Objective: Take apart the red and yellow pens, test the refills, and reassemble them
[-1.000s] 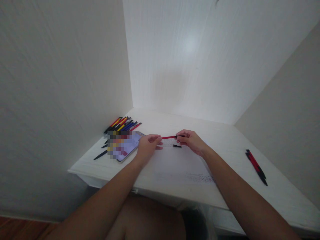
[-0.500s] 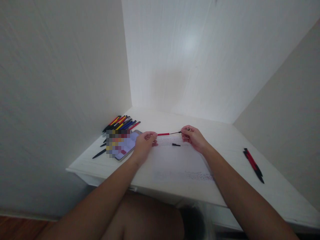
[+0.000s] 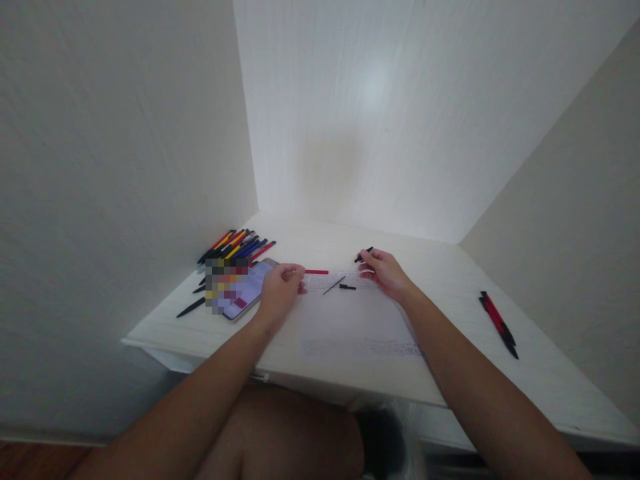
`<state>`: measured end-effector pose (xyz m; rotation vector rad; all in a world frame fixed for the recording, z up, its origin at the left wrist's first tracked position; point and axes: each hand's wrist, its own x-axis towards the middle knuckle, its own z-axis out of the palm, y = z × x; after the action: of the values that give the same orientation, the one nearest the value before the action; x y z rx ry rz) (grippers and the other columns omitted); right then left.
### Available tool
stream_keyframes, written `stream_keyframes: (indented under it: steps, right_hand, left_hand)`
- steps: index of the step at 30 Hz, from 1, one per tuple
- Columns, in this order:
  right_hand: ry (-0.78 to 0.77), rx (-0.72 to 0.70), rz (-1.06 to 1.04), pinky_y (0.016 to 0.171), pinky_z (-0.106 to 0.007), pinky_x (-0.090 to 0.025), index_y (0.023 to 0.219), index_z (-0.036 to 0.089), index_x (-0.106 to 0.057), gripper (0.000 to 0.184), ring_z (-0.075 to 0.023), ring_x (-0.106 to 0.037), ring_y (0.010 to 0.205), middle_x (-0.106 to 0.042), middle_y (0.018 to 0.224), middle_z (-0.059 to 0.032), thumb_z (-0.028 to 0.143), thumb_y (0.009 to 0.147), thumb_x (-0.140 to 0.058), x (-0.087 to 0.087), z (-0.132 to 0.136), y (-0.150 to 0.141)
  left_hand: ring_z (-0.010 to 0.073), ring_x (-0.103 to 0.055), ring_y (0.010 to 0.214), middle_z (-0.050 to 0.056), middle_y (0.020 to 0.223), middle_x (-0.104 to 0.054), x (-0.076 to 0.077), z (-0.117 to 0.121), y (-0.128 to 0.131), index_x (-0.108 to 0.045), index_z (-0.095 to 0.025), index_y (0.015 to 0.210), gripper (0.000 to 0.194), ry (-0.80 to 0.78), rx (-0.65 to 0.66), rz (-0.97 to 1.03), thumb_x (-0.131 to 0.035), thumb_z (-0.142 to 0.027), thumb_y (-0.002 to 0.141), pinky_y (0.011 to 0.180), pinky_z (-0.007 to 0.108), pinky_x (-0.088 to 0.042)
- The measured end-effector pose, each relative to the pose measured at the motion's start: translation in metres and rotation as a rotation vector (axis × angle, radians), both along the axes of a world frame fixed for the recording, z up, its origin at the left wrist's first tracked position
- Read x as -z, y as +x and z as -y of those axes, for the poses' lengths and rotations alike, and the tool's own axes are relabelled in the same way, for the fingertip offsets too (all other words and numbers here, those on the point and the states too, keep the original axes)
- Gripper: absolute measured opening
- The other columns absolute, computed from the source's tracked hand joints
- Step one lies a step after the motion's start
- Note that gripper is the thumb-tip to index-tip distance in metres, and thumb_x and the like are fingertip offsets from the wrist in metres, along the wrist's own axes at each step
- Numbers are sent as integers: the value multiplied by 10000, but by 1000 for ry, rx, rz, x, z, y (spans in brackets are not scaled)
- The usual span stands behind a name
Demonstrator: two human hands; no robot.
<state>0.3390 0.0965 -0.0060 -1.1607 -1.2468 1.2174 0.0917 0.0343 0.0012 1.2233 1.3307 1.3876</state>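
My left hand grips the red pen barrel, which sticks out to the right over the white table. My right hand holds a short black pen piece between its fingertips. Between the hands, a thin dark refill and a small black part lie on a sheet of paper.
A pile of several coloured pens lies at the table's back left, beside a phone and a loose black pen. Two red and black pens lie at the right. Walls close in on three sides.
The pen has come apart: my right hand pulled the refill out of the red barrel, and the refill now lies on the paper. My right hand keeps the black piece.
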Motion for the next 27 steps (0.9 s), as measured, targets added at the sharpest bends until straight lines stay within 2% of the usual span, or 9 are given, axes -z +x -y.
stream_keyframes:
  steps: [2,4,7,9,13,18,22,25,27]
  right_hand:
    - [41,-4,77,643,-299,-510,815,197,-633,328,-163,-614,745,-660,897,-74,511,766,-716,1,0,-1]
    - [94,14,175,643,-310,-507,832,201,-614,335,-170,-626,740,-670,921,-84,531,804,-655,1,-1,-1]
    - [164,59,306,586,-293,-440,766,206,-573,308,-150,-563,632,-627,737,-38,503,826,-628,0,-2,2]
    - [251,52,526,560,-282,-372,678,213,-524,305,-138,-494,583,-562,626,-3,455,831,-628,-2,-2,4]
    - [364,-5,906,565,-285,-313,616,213,-495,278,-140,-459,586,-543,608,2,355,833,-597,-3,0,8]
    - [335,-43,1036,617,-293,-352,774,190,-651,102,-154,-507,630,-631,713,-37,270,798,-593,-6,2,10]
    - [280,-61,1125,657,-300,-390,962,154,-707,236,-170,-554,674,-677,799,-73,239,788,-572,-8,0,17]
    - [240,-84,1171,659,-299,-408,1097,149,-684,345,-177,-581,693,-695,850,-85,235,780,-578,-8,0,23]
    - [223,-107,1197,662,-302,-418,1093,165,-683,344,-186,-598,713,-704,879,-89,237,769,-593,-8,0,26]
  left_hand:
    - [111,-564,535,33,689,-611,0,0,1,-599,-129,739,105,2,12,-37,-601,-205,811,485,201,-459]
    - [117,-576,534,43,704,-626,1,0,2,-606,-129,758,89,13,21,-71,-609,-198,814,472,201,-456]
    - [132,-603,563,56,731,-644,6,-1,5,-614,-133,798,123,38,24,-103,-620,-249,839,465,199,-461]
    - [145,-622,592,62,736,-650,10,-3,5,-619,-132,829,175,51,29,-111,-618,-305,859,463,200,-472]
    - [162,-653,650,79,794,-675,16,-5,6,-620,-125,906,232,58,54,-100,-607,-354,874,492,219,-526]
    - [160,-659,671,82,838,-680,14,-4,6,-624,-121,936,194,67,67,-100,-599,-300,867,509,228,-546]
    - [158,-652,673,81,876,-681,12,-4,5,-624,-131,958,183,83,31,-131,-579,-291,882,520,243,-535]
    - [173,-644,696,60,827,-680,13,-6,2,-637,-152,902,166,148,-63,-342,-611,-313,870,593,277,-517]
    - [184,-635,712,44,765,-670,15,-8,0,-643,-165,824,169,197,-102,-518,-637,-330,858,668,303,-495]
